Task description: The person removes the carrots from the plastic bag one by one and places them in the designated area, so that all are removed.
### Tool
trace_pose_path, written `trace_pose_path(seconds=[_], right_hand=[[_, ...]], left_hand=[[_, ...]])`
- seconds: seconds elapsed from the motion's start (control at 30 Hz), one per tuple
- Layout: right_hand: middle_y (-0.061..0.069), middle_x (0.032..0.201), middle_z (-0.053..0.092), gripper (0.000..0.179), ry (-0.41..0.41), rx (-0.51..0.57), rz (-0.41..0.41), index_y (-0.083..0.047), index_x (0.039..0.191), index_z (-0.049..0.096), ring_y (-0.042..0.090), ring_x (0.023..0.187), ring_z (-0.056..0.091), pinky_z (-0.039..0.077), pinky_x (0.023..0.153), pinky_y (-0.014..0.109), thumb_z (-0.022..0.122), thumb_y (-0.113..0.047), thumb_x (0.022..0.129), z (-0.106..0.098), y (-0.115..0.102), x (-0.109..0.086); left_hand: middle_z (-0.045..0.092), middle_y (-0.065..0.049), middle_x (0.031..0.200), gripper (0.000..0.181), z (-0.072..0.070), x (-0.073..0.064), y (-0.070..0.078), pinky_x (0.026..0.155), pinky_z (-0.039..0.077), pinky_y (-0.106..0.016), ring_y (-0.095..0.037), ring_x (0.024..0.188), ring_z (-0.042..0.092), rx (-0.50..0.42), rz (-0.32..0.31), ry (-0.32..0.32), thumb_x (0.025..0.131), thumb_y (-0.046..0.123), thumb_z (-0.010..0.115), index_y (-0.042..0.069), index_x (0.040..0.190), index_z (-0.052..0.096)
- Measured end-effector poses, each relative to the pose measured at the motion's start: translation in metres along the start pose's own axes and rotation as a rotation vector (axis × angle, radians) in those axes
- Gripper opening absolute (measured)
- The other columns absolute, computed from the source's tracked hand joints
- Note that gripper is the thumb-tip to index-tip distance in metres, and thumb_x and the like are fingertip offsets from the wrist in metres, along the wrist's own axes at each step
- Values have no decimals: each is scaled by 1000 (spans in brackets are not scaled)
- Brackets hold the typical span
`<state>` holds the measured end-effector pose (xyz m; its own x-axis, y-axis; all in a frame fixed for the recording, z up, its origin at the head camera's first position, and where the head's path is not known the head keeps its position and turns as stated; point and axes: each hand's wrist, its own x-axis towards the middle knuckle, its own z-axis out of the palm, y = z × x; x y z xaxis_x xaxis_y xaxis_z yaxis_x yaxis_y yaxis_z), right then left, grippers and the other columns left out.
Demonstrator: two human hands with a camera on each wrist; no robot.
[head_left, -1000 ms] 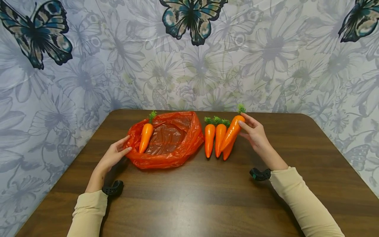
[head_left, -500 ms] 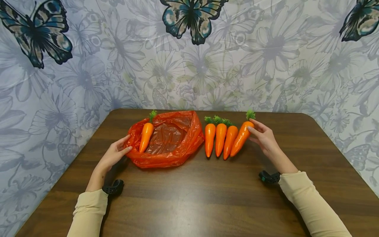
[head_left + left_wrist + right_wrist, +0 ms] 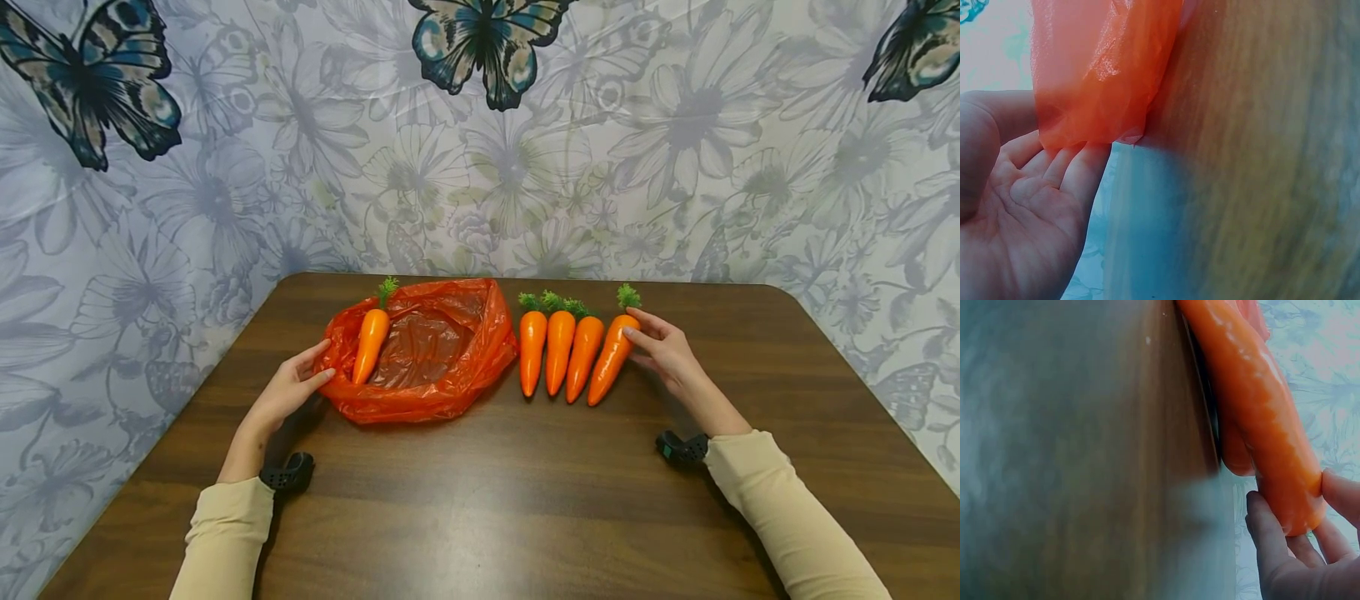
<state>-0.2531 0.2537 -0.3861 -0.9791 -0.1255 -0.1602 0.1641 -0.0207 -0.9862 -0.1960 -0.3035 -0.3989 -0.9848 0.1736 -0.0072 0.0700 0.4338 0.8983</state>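
Observation:
My left hand [image 3: 283, 392] holds the left side of a red plastic bag [image 3: 420, 404], whose mouth is spread wide. In the left wrist view the bag's film [image 3: 1107, 75] lies between thumb and fingers. One orange carrot with a green top [image 3: 371, 346] rests inside the bag at its left. To the bag's right, my right hand [image 3: 667, 358] pinches the upper end of the rightmost carrot [image 3: 611, 360], which slants with its tip toward the lower left. The right wrist view shows thumb and fingers around that carrot's thick end [image 3: 1291, 494].
Three more carrots [image 3: 559, 354] lie side by side between the bag and the held one, green tops away from me. Everything sits on a brown wooden table [image 3: 480, 500]. Behind its far edge hangs a floral wall covering [image 3: 517, 192] with butterfly figures.
My right hand has brought its carrot rightward off the neighbouring carrot and down beside it, at the row's right end. The left hand and bag have stayed in place.

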Motion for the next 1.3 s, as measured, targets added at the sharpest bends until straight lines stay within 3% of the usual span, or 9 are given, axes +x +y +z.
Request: trace_pose_path(seconds=[0.2,0.53,0.77,0.93,1.1,1.3], right_hand=[[18,148,24,63,15,-14,30,-4,147,27,10,111,45,42,92,23,59,-18,94,2,3,5],[17,139,33,59,22,-90,11,2,145,29,-1,97,49,42,88,18,56,-16,95,1,9,10],[23,144,29,57,21,-140,-9,2,144,29,8,111,45,39,96,23,54,-17,96,1,12,11],[24,142,33,58,47,-222,-49,3,143,32,11,113,45,39,96,24,55,-21,96,1,13,11],[25,138,39,56,89,-312,-105,5,140,36,28,121,40,42,89,18,56,-21,95,3,11,9],[26,139,37,54,113,-342,-107,5,141,35,33,128,34,41,93,23,55,-17,96,6,7,1]], left_hand=[[23,-31,145,62,0,0,-1,99,32,-43,-43,129,30,-4,-11,-2,96,8,52,-3,147,18],[24,-31,144,62,0,0,-3,98,35,-38,-42,129,31,-1,-6,2,96,8,52,-4,147,18],[25,-30,145,63,0,-1,-1,96,38,-25,-41,128,32,-19,-2,3,96,10,53,-3,147,19],[25,-30,145,62,0,0,0,98,36,-31,-41,128,32,-12,0,11,96,10,54,-4,146,20],[24,-29,145,63,0,-1,1,99,32,-41,-42,128,32,-2,0,13,96,11,54,-3,146,20],[25,-30,145,62,0,-2,1,97,36,-35,-42,127,33,-3,5,9,96,9,53,-5,146,20]])
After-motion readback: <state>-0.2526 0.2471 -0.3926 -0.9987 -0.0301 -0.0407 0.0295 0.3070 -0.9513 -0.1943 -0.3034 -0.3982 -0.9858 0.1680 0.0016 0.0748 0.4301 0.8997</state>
